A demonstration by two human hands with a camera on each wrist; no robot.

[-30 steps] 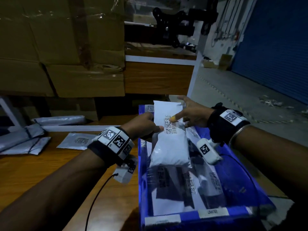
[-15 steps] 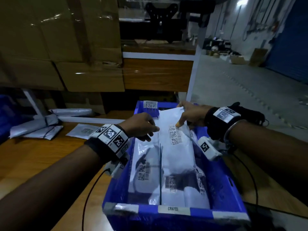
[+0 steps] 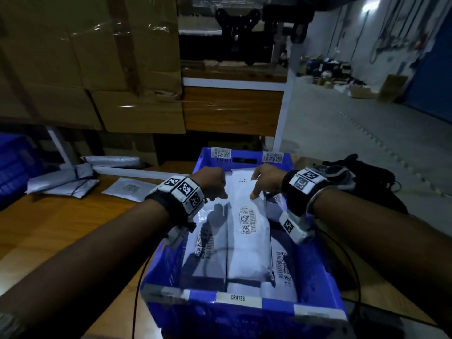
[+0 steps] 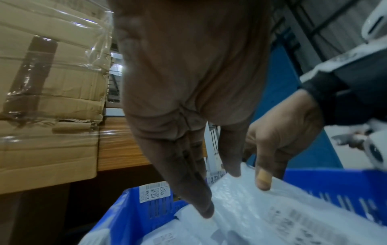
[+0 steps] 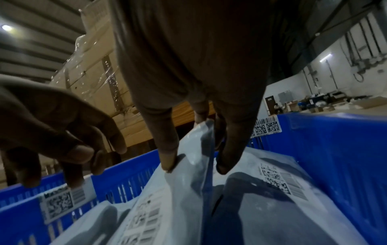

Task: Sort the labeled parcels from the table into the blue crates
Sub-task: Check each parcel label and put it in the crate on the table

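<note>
The parcel point(image 3: 248, 231) is pinched at its far end by the right hand point(image 3: 265, 183) for seating in the crate point(image 3: 241, 302), apparently; the left hand point(image 3: 211, 183) hangs loosely curled, holding nothing.

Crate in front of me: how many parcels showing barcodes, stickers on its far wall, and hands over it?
Parcels showing barcodes: 3 (left parcel, middle parcel, right parcel)
Far-wall stickers: 2
Hands: 2 (left hand, right hand)
Total: 7

White tape point(image 3: 238, 297) on the blue crate's point(image 3: 325, 285) near rim reads "CRATES"
</note>
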